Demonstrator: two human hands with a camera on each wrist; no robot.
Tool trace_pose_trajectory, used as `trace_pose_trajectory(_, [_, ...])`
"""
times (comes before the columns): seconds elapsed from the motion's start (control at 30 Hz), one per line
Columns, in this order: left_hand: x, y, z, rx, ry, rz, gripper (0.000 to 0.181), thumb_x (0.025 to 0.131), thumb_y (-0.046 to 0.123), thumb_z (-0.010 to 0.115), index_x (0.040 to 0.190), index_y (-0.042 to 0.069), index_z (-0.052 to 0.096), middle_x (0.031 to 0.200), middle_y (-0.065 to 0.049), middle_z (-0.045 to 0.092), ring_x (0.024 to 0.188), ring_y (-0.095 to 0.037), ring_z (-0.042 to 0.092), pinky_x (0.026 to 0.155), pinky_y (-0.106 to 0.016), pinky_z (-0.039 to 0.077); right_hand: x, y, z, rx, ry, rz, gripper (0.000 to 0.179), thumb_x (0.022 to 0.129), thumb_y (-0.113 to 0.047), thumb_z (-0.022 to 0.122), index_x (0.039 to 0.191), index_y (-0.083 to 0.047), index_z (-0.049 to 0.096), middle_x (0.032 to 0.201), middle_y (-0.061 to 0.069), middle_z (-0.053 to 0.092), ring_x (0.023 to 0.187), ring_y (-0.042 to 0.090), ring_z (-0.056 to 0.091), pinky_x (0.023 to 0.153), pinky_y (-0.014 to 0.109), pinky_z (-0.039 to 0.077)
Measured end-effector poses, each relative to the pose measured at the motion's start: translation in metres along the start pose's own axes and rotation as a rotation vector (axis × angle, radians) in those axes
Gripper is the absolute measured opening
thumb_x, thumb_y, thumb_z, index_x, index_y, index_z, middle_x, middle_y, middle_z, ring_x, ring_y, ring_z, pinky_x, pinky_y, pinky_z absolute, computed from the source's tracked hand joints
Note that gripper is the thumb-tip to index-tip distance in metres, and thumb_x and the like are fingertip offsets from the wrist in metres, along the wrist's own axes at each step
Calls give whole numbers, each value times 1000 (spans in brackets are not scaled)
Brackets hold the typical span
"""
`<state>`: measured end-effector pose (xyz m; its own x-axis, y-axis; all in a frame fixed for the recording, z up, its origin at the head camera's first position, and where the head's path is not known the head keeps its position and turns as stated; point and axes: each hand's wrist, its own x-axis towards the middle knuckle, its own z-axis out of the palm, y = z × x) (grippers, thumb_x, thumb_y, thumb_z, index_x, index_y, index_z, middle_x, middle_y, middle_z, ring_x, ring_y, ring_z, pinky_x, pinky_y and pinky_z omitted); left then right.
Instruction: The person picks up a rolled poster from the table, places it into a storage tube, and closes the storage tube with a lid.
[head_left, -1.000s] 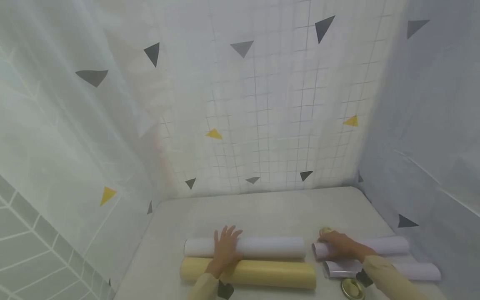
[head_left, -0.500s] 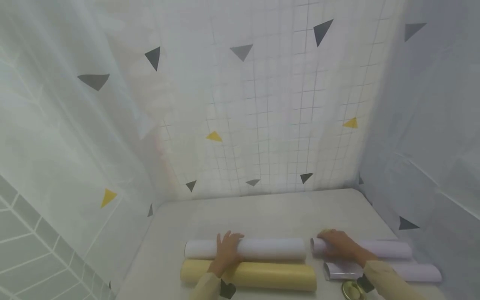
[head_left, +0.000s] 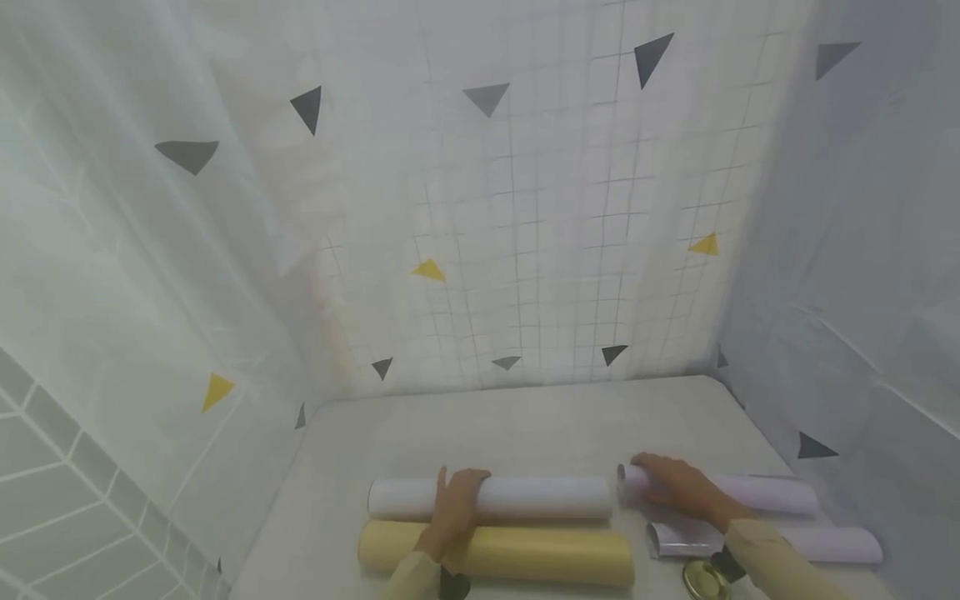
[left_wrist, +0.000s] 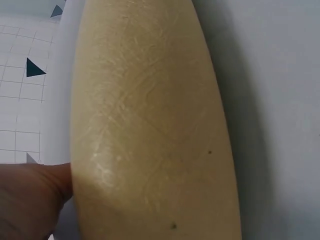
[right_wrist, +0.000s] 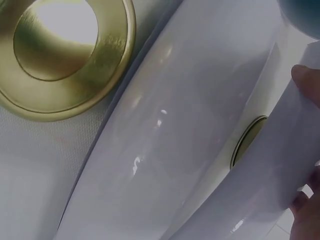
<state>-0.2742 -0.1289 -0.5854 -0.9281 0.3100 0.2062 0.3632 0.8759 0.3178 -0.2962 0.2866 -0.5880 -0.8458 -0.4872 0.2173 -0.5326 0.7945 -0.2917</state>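
A white roll [head_left: 547, 497] lies crosswise on the table, with a yellow roll [head_left: 555, 553] in front of it. My left hand [head_left: 456, 504] grips the white roll left of its middle, fingers bent over its far side. To the right lie two glossy pale lilac rolls, one behind the other. My right hand [head_left: 682, 486] holds the rear lilac roll [head_left: 772, 493] near its left end; in the right wrist view, thumb and fingers span it. The front lilac roll [right_wrist: 165, 115] lies under my right forearm.
A round gold lid [head_left: 705, 579] lies before the front lilac roll. Another gold disc [right_wrist: 249, 140] shows between the lilac rolls in the right wrist view. Behind the table [head_left: 525, 425] rises a wall covering [head_left: 555, 208] with triangles and grid lines.
My left fingers have drawn together and bent over the white roll. My right hand has moved from a gold lid behind the lilac roll onto that roll, whose left end has shifted slightly left.
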Motion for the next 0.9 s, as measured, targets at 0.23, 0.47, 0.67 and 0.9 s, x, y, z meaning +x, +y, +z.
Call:
trace_pose_trajectory(0.23, [0,-3,6,-24,8,-7,54,79,10,77,131,7,61,134,-11,68,127,-35,59,119,-70,27,1,-1,3,-16,49,-29,46,87,-25,78,125,-3,64,119,13,74,105,35,70,91,54,57])
trace_pose_trajectory(0.47, [-3,-4,7,-62,-17,-35,61,80,13,79,137,9,57,142,-10,64,135,-34,54,122,-68,25,5,-4,9,-55,163,-55,49,84,-24,81,126,-3,65,119,13,74,104,33,71,90,53,58])
trace_pose_trajectory(0.67, [0,-2,4,-62,69,-4,60,81,10,77,137,8,57,141,-9,64,133,-32,55,120,-66,29,14,-8,6,-36,147,29,50,86,-23,80,130,-6,64,123,12,73,109,34,70,95,56,56])
trace_pose_trajectory(0.9, [2,-6,8,25,173,58,61,77,14,82,133,9,60,134,-6,68,126,-29,59,113,-63,37,19,-13,5,-32,156,21,52,84,-22,80,132,-7,64,121,11,74,105,34,70,90,56,57])
